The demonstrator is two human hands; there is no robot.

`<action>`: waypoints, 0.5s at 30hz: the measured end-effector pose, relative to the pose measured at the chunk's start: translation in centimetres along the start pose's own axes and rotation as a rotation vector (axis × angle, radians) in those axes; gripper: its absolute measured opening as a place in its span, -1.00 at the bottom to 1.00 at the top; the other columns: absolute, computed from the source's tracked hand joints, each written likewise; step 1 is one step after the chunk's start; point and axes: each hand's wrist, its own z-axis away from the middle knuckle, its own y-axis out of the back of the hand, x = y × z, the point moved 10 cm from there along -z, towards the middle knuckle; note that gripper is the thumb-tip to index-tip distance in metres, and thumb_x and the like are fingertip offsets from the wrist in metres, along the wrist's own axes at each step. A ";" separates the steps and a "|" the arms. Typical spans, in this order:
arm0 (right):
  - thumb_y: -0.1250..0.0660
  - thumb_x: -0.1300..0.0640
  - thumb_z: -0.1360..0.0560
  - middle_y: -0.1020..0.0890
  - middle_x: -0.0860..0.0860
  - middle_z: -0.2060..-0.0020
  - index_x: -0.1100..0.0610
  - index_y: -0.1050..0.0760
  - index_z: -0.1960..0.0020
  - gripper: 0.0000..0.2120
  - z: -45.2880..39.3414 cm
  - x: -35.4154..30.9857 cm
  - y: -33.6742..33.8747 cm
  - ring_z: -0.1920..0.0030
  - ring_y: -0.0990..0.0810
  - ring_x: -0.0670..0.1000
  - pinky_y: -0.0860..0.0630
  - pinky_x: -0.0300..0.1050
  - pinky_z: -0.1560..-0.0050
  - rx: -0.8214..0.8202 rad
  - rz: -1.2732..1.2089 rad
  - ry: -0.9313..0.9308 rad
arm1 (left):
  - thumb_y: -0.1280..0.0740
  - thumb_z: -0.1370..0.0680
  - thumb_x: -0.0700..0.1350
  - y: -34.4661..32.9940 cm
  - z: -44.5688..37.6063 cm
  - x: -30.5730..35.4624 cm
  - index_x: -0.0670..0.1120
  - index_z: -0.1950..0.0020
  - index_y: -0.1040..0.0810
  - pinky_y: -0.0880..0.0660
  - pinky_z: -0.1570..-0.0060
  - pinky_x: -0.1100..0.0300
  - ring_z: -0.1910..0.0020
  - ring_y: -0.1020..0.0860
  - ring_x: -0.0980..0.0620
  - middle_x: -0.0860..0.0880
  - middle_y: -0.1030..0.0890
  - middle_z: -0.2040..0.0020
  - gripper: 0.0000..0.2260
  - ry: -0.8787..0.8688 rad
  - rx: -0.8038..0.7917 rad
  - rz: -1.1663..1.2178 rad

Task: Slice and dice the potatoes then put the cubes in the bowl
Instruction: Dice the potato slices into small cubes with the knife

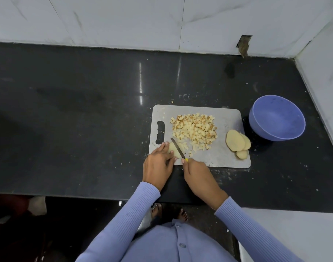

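Note:
A grey cutting board (224, 154) lies on the dark counter. On its near left corner my left hand (159, 163) presses a pale potato piece (173, 148) with straight fingers. My right hand (197, 176) grips a yellow-handled knife (178, 150), whose blade lies across that piece. A heap of potato cubes (195, 129) covers the board's middle. A few potato slices (237, 143) lean together at the board's right edge. The blue bowl (256, 127) stands right of the board, with nothing inside.
The black counter (76, 110) stretches far to the left. White tiled walls close the back and right side. Small potato crumbs dot the counter around the board. The counter's front edge runs just below my wrists.

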 end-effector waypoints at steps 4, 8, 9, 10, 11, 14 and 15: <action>0.04 -0.04 -0.66 -0.44 0.02 0.29 0.13 -0.34 0.11 -0.67 0.0 0.2 -0.3 0.23 -0.45 0.07 -0.35 -0.08 0.23 -0.024 0.015 -0.035 | -0.42 -0.49 -0.13 -0.1 -0.1 0.0 -0.17 -0.06 -0.67 -0.54 -0.12 -0.04 -0.26 -0.52 -0.06 -0.11 -0.54 -0.26 -0.81 0.002 0.023 -0.010; 0.04 -0.04 -0.66 -0.52 0.08 0.19 0.15 -0.39 0.03 -0.66 2.1 1.5 -0.5 0.16 -0.52 0.10 -0.36 -0.08 0.21 -0.056 0.076 -0.087 | -0.41 -0.50 -0.10 -0.1 -0.1 -0.1 -0.13 -0.06 -0.67 -0.54 -0.11 -0.03 -0.25 -0.52 -0.05 -0.08 -0.53 -0.28 -0.82 0.010 0.027 -0.028; 0.05 -0.04 -0.66 -0.54 0.09 0.17 0.16 -0.39 0.01 -0.66 2.8 2.0 -0.6 0.12 -0.55 0.11 -0.38 -0.09 0.21 -0.067 0.087 -0.101 | -0.41 -0.50 -0.10 -0.1 -0.1 -0.1 -0.12 -0.05 -0.68 -0.54 -0.11 -0.03 -0.26 -0.52 -0.05 -0.08 -0.53 -0.28 -0.83 0.008 0.026 -0.032; 0.05 -0.04 -0.66 -0.55 0.09 0.16 0.15 -0.38 0.00 -0.67 3.6 2.4 -0.7 0.09 -0.57 0.12 -0.37 -0.10 0.20 -0.078 0.105 -0.116 | -0.41 -0.50 -0.11 -0.1 -0.1 0.0 -0.11 -0.03 -0.69 -0.54 -0.11 -0.03 -0.25 -0.52 -0.05 -0.08 -0.53 -0.27 -0.85 0.003 0.028 -0.037; 0.06 -0.04 -0.66 -0.55 0.08 0.14 0.15 -0.37 -0.01 -0.67 4.4 2.9 -0.8 0.06 -0.58 0.12 -0.35 -0.12 0.21 -0.090 0.132 -0.132 | -0.42 -0.49 -0.12 -0.1 -0.1 0.1 -0.11 0.00 -0.70 -0.54 -0.10 -0.02 -0.23 -0.54 -0.07 -0.08 -0.55 -0.25 -0.87 -0.007 0.032 -0.045; 0.09 -0.04 -0.67 -0.59 0.09 0.03 0.15 -0.37 -0.11 -0.65 5.7 3.7 -1.0 0.01 -0.58 0.11 -0.31 -0.14 0.20 -0.108 0.191 -0.169 | -0.48 -0.43 -0.17 0.0 0.0 0.5 -0.11 0.10 -0.71 -0.55 -0.01 0.00 -0.14 -0.59 -0.11 -0.11 -0.59 -0.18 -0.92 -0.048 0.057 -0.069; 0.10 -0.04 -0.67 -0.59 0.09 0.02 0.15 -0.37 -0.11 -0.64 5.8 3.7 -0.9 0.00 -0.58 0.12 -0.30 -0.14 0.20 -0.099 0.193 -0.173 | -0.49 -0.42 -0.18 0.0 0.1 0.6 -0.11 0.11 -0.71 -0.56 0.01 0.00 -0.12 -0.60 -0.12 -0.12 -0.60 -0.16 -0.93 -0.063 0.072 -0.076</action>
